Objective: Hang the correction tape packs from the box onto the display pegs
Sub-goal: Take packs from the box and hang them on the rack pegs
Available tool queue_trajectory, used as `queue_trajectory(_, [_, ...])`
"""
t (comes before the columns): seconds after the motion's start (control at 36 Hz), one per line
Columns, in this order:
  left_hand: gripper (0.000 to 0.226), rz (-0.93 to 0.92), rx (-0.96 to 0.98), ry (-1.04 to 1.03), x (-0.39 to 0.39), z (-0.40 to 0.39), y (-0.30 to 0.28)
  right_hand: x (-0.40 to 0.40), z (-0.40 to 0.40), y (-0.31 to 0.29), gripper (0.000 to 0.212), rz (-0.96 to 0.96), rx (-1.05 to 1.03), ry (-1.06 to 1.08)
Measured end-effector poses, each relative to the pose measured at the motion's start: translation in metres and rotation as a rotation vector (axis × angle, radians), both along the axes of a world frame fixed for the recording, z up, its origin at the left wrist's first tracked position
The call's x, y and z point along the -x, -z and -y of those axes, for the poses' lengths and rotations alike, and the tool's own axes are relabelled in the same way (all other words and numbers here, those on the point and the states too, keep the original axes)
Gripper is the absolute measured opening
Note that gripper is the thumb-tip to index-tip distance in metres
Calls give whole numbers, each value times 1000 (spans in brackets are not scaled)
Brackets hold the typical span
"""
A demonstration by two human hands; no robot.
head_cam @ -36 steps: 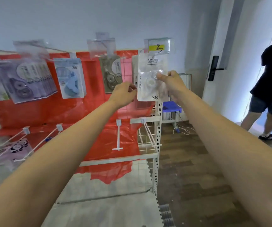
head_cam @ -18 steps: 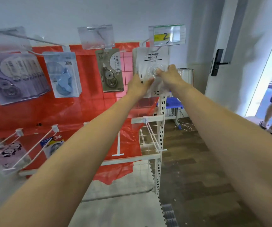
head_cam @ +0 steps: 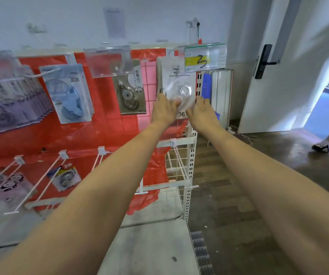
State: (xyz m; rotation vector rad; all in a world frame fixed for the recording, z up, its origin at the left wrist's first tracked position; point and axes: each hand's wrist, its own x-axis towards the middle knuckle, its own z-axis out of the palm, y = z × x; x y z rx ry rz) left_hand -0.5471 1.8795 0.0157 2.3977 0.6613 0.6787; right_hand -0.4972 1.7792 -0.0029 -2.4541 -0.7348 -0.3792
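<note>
Now, white pack [head_cam: 176, 80] upright, facing outward

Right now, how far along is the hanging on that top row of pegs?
Done: purple packs, blue 30m packs and a grey pack hang on the top pegs. In hand: the left hand and right hand are both on the white pack under the price tag; whether it is fully seated is unclear. Left: the lower pegs are mostly bare; the box is out of view.

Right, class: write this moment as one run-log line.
stage: hanging | left hand: on white pack, lower left | right hand: lower right | pack: top-right peg, under price tag
</note>
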Motion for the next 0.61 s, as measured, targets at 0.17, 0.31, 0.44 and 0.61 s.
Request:
queue_trajectory(0.17, [54,-55,58,20,25,1,5,22,19,20,38,50,118,38])
queue_trajectory(0.31, [38,-298,-220,113,71,-14,32,61,35,30,46,-29,219,67])
queue_trajectory(0.44, [40,-426,-505,278,130,-29,52,117,39,37,42,-111,243,142])
queue_trajectory(0.61, [35,-462,-591,492,219,-48,84,212,31,74,41,-261,274,171])
